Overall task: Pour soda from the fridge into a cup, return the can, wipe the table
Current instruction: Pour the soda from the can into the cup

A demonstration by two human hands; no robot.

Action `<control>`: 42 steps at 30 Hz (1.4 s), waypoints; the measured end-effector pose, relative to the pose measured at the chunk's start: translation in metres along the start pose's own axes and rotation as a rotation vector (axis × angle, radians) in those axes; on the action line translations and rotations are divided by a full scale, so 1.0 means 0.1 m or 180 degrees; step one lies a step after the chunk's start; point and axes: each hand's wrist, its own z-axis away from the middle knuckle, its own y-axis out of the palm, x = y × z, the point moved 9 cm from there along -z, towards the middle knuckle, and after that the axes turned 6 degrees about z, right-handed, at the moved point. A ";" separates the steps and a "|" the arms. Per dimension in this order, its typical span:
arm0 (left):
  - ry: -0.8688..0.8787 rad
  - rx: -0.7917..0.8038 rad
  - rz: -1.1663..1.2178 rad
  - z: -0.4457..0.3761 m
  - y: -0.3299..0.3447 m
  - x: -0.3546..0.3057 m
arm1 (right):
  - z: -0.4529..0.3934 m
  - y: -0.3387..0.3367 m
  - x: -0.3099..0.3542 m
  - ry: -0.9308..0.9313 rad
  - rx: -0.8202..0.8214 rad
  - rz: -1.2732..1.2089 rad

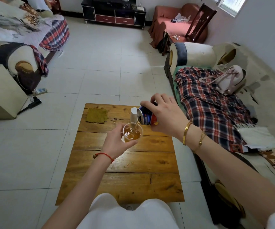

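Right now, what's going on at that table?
A person is mid-pour. The right hand tips a blue soda can, and the left hand holds a clear cup under the stream, above the wooden table. The cup is partly full of amber soda. A green cloth lies at the far end, and a small spill shows mid-table.

Right hand (pixel 164 115) tilting can (pixel 147 117) over left-held cup (pixel 132 132) above table (pixel 125 179)

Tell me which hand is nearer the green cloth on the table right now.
Left. The left hand, gripping the cup, sits just in front and right of the green cloth. The right hand, tilting the can, is farther off to the cloth's right.
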 end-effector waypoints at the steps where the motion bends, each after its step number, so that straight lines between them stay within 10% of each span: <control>1: 0.0007 -0.0003 -0.0003 0.00 0.00 0.00 | 0.00 0.01 0.00 -0.0003 -0.0003 -0.0008; 12: 0.0062 -0.0069 0.0096 0.01 0.00 0.02 | 0.00 0.21 -0.04 0.0116 0.0030 -0.0434; 24: -0.0074 -0.0362 0.0292 -0.14 -0.26 0.25 | 0.19 1.01 -0.38 0.1508 -0.0514 -0.3364; 42: -0.1178 -0.0702 0.0377 -0.13 0.59 2.55 | 0.95 3.86 0.23 0.2782 0.0393 -0.3982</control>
